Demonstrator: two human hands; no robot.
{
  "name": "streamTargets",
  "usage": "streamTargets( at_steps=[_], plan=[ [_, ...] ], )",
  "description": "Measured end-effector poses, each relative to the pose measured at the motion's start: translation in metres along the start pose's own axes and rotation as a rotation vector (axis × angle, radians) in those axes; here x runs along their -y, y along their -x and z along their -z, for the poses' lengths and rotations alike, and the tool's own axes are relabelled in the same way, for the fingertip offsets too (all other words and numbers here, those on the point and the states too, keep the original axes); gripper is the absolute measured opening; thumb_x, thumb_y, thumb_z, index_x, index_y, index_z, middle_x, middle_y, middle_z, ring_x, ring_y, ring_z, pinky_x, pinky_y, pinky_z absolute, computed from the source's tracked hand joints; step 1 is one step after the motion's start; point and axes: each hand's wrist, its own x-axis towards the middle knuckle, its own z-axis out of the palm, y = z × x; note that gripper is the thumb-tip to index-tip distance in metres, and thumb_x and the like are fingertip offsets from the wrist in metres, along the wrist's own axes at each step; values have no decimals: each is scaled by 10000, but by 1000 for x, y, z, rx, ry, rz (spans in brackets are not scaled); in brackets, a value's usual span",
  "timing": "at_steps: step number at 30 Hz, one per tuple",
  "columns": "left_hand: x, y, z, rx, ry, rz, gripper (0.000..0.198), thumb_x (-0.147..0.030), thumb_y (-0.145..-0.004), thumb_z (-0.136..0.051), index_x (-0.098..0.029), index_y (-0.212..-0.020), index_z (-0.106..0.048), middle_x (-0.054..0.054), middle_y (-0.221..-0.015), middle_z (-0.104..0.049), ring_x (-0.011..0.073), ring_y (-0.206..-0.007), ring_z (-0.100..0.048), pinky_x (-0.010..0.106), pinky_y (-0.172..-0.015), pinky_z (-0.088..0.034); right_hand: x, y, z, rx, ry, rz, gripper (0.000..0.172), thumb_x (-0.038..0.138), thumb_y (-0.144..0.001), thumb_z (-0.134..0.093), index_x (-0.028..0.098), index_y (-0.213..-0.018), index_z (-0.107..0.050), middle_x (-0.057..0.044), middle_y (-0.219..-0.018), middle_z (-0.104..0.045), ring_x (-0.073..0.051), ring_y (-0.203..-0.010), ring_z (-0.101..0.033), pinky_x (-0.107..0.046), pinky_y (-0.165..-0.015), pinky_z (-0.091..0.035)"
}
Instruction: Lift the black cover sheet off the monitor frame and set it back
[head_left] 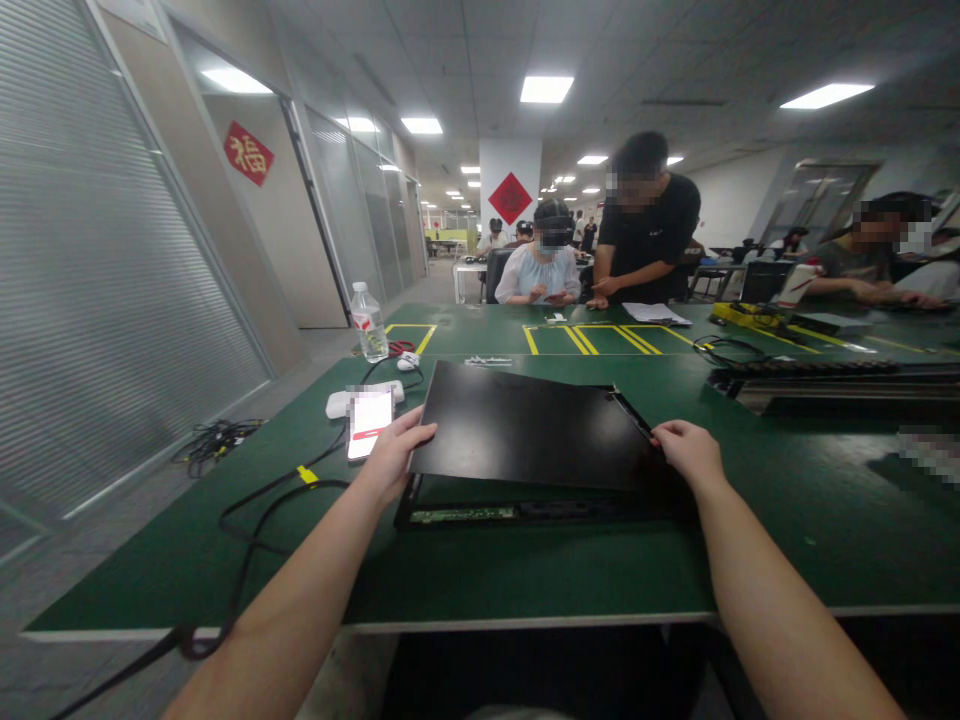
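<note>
A flat black panel [517, 425], probably a display screen, lies tilted and askew over a thin black frame [634, 412]. Along the near side of the frame a strip of green circuit board [465, 515] shows, while the panel hides most of the inside. My left hand [391, 455] grips the panel's left edge, thumb on top and fingers underneath. At the right side, my right hand [686, 450] is closed with its fingertips pinching the frame's edge; the panel's right corner is dark there.
Left on the green table [555, 585] are a lit phone [370, 425], a white adapter [341, 403], a black cable [262, 490] and a water bottle [369, 325]. A long black assembly [840, 385] lies right. Across the table, one person sits and another leans over.
</note>
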Motion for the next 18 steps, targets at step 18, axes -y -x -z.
streamTargets(
  at_steps=[18],
  plan=[
    [7, 0, -2, 8, 29, -163, 722, -300, -628, -924, -175, -1328, -798, 113, -1191, -847, 397, -1166, -773, 473, -1017, -619, -3, -7, -6, 2, -216, -73, 194, 427, -716, -730, 241, -721, -784, -115, -857, -793, -334, -928, -737, -419, -848, -548]
  ],
)
